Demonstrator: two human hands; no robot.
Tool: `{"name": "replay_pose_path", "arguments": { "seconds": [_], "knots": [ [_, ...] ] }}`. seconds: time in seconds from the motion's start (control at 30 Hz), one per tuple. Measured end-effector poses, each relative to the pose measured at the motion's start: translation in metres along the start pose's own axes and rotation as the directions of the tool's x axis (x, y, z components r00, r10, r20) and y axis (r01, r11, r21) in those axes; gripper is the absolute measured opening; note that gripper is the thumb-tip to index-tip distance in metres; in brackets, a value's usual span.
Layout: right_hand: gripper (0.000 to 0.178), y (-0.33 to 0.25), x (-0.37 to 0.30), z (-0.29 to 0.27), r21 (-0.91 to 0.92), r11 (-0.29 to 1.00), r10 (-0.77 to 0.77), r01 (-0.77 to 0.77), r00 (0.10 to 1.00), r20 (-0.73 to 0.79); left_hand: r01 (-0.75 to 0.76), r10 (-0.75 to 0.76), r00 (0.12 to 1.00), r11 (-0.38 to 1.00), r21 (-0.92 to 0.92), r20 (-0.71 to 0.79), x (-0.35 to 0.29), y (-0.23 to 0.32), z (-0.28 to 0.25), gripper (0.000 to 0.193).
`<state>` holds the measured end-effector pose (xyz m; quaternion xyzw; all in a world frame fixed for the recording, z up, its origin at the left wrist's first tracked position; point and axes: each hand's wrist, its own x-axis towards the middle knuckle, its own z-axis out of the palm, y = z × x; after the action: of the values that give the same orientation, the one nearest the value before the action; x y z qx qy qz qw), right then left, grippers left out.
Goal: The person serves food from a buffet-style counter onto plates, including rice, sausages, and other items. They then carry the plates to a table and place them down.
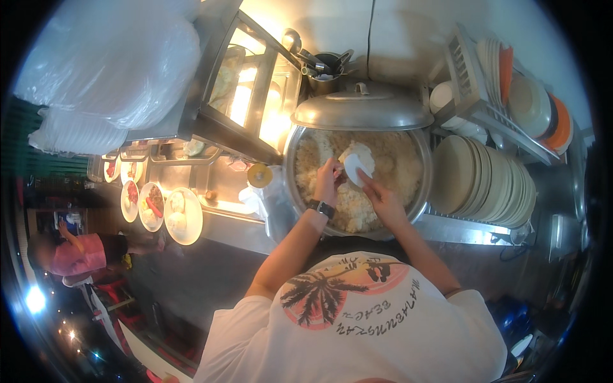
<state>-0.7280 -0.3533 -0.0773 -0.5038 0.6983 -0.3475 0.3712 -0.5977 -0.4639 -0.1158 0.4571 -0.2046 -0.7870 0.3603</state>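
Both my hands are over a wide metal pot [421,207] of cooked rice [402,167]. My right hand [383,196] is closed on the edge of a small white dish [355,170], which is tilted; whether it is a bowl or a scoop is hard to make out. Just beyond it is a whiter mound of rice [359,153]. My left hand [328,181], with a dark watch on its wrist, has its fingers curled close to the white dish. What those fingers hold, if anything, is hidden. A large metal lid [364,112] leans at the pot's far rim.
Right of the pot stands a row of stacked plates [476,182], below a dish rack [488,105]. On the left are a lit glass display case [246,83] and several plates of food, one an oval plate [183,217]. A person [80,252] is farther left.
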Motion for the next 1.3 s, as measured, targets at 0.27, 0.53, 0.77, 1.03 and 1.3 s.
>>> {"name": "replay_pose_path", "arguments": {
  "seconds": [0.27, 0.53, 0.77, 1.03, 1.3],
  "knots": [
    [0.039, -0.001, 0.009, 0.000, 0.106, 0.993, -0.058, 0.052, 0.996, 0.062, -0.147, 0.143, 0.985, 0.988, 0.047, 0.095, -0.009, 0.022, 0.001, 0.025],
    [0.038, 0.029, 0.020, 0.043, 0.205, 0.958, 0.192, -0.202, 0.979, 0.065, -0.345, 0.364, 0.929, 0.791, 0.505, 0.064, 0.000, -0.002, -0.017, 0.024],
    [0.017, 0.080, 0.049, 0.010, 0.791, 0.024, 0.548, -0.611, 0.670, 0.501, -0.082, 0.068, 0.996, 0.914, 0.396, 0.050, 0.008, -0.047, -0.020, 0.033],
    [0.018, 0.084, 0.046, -0.014, 0.672, 0.443, 0.533, -0.593, 0.777, 0.334, 0.163, -0.001, 0.933, 0.892, -0.421, 0.360, -0.120, 0.101, -0.126, 0.023],
    [0.014, 0.035, 0.063, 0.025, 0.574, 0.569, 0.664, -0.589, 0.741, 0.102, -0.413, 0.298, 0.911, 0.660, -0.628, -0.287, -0.190, 0.241, -0.363, 0.008]
  ]
}}
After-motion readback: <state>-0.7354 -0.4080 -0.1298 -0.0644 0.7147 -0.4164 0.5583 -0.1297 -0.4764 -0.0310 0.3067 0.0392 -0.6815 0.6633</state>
